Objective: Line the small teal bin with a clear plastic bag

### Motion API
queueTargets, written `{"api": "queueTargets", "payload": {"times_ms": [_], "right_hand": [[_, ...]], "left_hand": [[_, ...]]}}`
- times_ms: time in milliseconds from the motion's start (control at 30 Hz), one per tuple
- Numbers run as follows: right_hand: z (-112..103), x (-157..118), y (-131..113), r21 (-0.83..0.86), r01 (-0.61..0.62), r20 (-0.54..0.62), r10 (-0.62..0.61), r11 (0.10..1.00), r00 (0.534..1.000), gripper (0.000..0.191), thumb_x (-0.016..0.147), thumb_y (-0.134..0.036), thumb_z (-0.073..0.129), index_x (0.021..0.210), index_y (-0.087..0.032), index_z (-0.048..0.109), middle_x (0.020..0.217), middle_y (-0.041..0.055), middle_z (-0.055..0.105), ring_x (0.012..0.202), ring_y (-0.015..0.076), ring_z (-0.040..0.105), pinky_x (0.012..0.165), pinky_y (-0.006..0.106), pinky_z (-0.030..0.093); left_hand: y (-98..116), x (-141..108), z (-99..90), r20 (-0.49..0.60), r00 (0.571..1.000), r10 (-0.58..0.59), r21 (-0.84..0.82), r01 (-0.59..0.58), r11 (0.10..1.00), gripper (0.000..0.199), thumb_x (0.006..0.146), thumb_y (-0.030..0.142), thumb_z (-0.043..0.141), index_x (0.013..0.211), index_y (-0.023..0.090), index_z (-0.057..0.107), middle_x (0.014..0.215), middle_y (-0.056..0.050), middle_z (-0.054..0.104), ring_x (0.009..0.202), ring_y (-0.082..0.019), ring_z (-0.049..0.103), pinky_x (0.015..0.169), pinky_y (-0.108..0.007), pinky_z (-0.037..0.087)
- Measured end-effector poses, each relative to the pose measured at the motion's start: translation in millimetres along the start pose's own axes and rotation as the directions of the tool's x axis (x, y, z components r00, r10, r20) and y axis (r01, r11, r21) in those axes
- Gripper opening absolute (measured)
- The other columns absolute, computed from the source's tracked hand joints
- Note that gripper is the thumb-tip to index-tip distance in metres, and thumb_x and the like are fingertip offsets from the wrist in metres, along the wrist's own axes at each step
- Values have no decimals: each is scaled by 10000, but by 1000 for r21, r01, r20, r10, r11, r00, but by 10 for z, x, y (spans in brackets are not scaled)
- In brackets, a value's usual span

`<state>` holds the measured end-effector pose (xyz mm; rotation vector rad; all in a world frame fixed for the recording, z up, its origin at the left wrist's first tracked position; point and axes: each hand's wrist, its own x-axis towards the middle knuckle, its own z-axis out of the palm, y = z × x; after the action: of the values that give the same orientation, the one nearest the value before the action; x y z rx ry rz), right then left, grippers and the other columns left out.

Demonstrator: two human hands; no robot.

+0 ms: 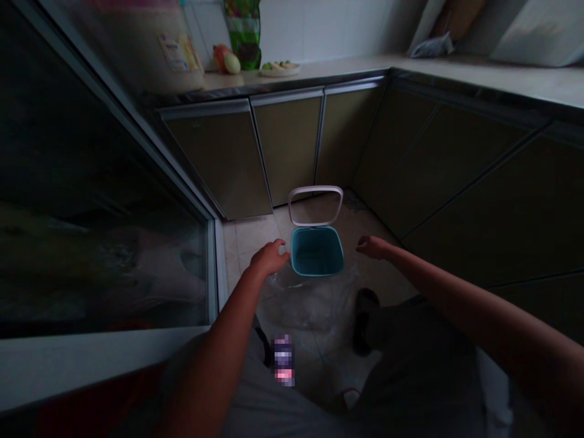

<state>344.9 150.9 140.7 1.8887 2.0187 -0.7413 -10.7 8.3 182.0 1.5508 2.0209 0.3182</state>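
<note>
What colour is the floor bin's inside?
The open plastic bin is teal inside, best in the head view.

Beige tile floor (249, 237) beneath a teal waste bin (316, 250) with raised white lid, a clear plastic bag (310, 310) spread just nearer. Along the far tabletop (347, 72), a pale squash (232, 63), a plate of food (280, 69), a green packet (243, 36); farther right, a crumpled grey bag (431, 45).

Contents of the small round white plate (280, 70) too small to tell; top of the tall green-and-orange plastic bag (243, 30) cut off by the upper edge; pale leaning flat boards (456, 21) cut off likewise; black rubber slipper (366, 321) half hidden behind a grey-trousered leg (410, 365); outline of the crumpled clear plastic bag (310, 310) lost against the beige floor tiles (249, 237); purple-and-pink pixelated patch (283, 360) blurred past reading.
</note>
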Motion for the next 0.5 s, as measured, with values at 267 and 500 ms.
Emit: {"api": "queueTargets", "payload": {"times_ms": [267,500], "right_hand": [[-664,436,-642,343,-13,-109,53,939,993,527,1013,-349,594,1495,-159,499,1097,114,711,653,119,637,607,245,554],[-1124,452,-1095,34,152,-353,-130,988,926,724,966,-360,661,1611,-204,370,1302,197,674,1058,287,691,862,346,558]], "left_hand": [[-87,-10,-104,92,996,13,-16,-11,1000,571,838,468,757,1361,247,695,1086,-109,797,1010,-286,735,835,-314,485],[-246,25,-147,75,997,-2,-84,8,996,582,791,459,808,1323,248,700,1111,-94,800,1032,-274,739,838,-296,501]]}}
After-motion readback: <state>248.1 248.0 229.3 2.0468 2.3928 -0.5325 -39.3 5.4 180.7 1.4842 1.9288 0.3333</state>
